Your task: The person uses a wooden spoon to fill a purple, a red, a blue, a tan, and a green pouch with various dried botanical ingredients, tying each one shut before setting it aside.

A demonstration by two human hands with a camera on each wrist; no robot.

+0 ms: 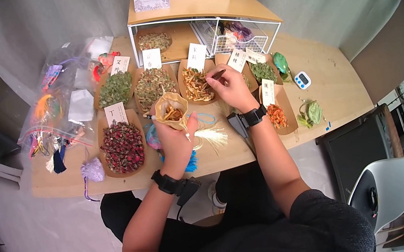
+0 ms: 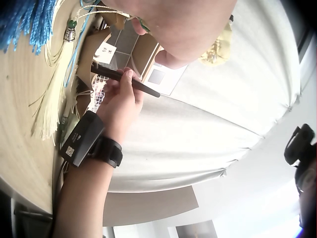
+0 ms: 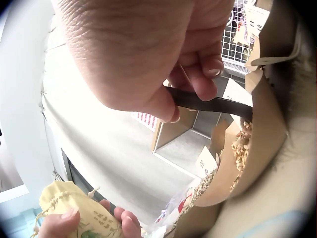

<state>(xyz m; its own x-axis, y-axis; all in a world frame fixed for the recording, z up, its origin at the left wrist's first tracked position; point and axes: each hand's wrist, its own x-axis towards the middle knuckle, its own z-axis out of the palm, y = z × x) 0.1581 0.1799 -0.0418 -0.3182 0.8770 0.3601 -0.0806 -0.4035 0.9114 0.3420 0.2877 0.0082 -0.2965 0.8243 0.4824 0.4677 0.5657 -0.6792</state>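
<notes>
My left hand [image 1: 177, 142] grips a small yellow drawstring pouch [image 1: 171, 110], its mouth open upward with dried brown-yellow pieces inside. In the right wrist view the pouch [image 3: 79, 208] shows green print, with the left fingers around it. My right hand [image 1: 232, 89] pinches a dark narrow scoop [image 1: 217, 75] between thumb and fingers. The tip of the scoop [image 3: 213, 104] is at the edge of a paper tray of dried yellow-brown pieces [image 1: 196, 85]. In the left wrist view the right hand [image 2: 121, 109] holds the scoop [image 2: 133, 84] near its middle.
Other paper trays hold red buds [image 1: 123, 147], green leaves [image 1: 116, 90] and orange pieces [image 1: 276, 115], with name cards. Plastic bags [image 1: 49, 109] lie at the left, with a purple pouch [image 1: 92, 170] near the front edge. A shelf [image 1: 198, 6] stands behind; a timer [image 1: 302, 80] lies right.
</notes>
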